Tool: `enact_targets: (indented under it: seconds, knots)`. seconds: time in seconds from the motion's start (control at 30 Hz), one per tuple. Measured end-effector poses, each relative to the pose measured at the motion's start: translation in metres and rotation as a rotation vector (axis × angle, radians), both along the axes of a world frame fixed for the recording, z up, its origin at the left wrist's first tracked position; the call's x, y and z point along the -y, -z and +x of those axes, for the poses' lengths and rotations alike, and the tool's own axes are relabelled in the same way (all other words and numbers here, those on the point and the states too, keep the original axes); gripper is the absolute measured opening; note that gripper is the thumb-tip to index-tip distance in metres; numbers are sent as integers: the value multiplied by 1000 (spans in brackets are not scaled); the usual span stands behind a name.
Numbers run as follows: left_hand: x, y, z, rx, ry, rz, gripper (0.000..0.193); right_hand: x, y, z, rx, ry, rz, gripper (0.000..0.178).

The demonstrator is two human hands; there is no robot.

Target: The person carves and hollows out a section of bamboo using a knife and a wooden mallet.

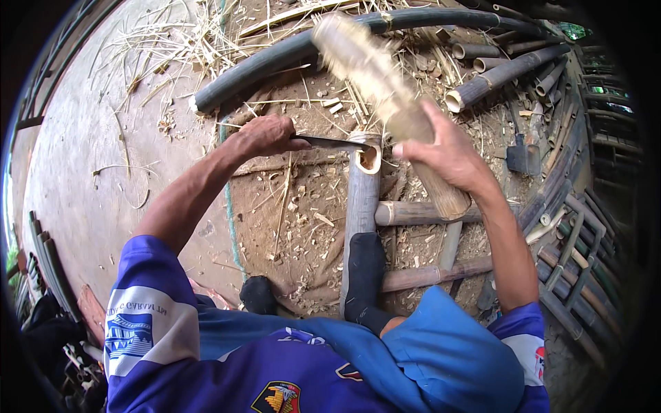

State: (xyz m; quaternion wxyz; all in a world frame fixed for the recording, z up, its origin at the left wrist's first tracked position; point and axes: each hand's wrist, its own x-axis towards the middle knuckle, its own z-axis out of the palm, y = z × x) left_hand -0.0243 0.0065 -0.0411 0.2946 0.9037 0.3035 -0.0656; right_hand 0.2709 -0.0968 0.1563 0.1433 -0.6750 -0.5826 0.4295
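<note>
My left hand [267, 135] is closed round the handle of a knife [330, 143]. Its dark blade reaches right, and the tip lies at a rounded hole cut in the upper end of a bamboo pole [363, 193]. My right hand [451, 153] grips a thick wooden mallet [372, 76], raised and tilted up to the left over the work. The mallet's far end is smeared by motion and looks frayed and pale. My foot in a dark sock presses on the lower part of the pole. A crosswise bamboo piece [427, 213] meets the pole on its right.
A long dark bamboo pole [268, 65] curves across the far side. Cut bamboo lengths [489, 86] are stacked at the far right, near a dark flat metal tool [523, 157]. Shavings and chips litter the brown cloth [275, 220]. A pile of split strips [172, 48] lies far left.
</note>
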Motion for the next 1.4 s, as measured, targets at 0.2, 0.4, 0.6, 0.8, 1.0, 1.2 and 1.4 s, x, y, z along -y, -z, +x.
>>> enact_targets:
  seconds: [0.2,0.4,0.6,0.8,1.0,1.2,1.4]
  knots:
    - [7,7,7,-58,39,-32,58,32,68,-7,180,-265,-344,63]
    - [88,-17,-21,55,223,196,53,28,23,12,-2,17,-129,83]
    - [67,-25,33,86,-192,-109,66,45,32,61,-143,198,-31,114]
    - [37,-21,61,-2,-177,16,71,58,34,62,1,169,16,113]
    - [37,-18,69,-107,-187,-34,72,67,57,53,97,37,-236,82]
    - [32,-20,62,-72,-192,-29,65,27,32,50,102,63,-70,72]
    - [30,-18,72,-61,-139,-44,71,38,76,59,266,-66,-146,66]
